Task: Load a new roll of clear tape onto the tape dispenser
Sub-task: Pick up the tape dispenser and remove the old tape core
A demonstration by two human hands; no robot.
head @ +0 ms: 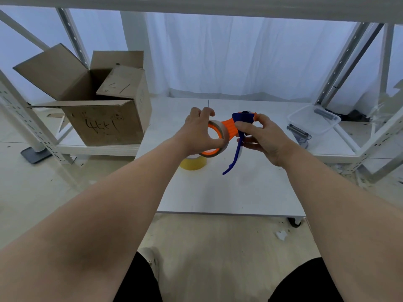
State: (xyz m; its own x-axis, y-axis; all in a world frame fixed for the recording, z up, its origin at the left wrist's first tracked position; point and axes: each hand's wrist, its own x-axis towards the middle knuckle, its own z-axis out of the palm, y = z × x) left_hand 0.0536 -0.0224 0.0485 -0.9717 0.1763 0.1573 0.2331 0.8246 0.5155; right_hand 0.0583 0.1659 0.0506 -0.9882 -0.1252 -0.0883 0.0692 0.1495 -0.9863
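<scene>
Orange-and-blue plastic tape dispenser (234,127), matt brown cardboard box (104,125), smooth white table (229,192).

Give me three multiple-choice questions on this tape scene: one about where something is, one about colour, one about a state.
1. Where is the yellow tape roll?
A) on the floor
B) on the white table, below the left hand
C) on a chair

2. The tape dispenser has which colours?
A) red and black
B) green and white
C) orange and blue

3. The left hand is:
A) gripping the clear tape roll
B) flat on the table
C) hanging idle

Answers:
1 B, it rests on the tabletop under that hand.
2 C, orange body, blue handle.
3 A, fingers curl round the roll at the dispenser, which the right hand holds.
</scene>
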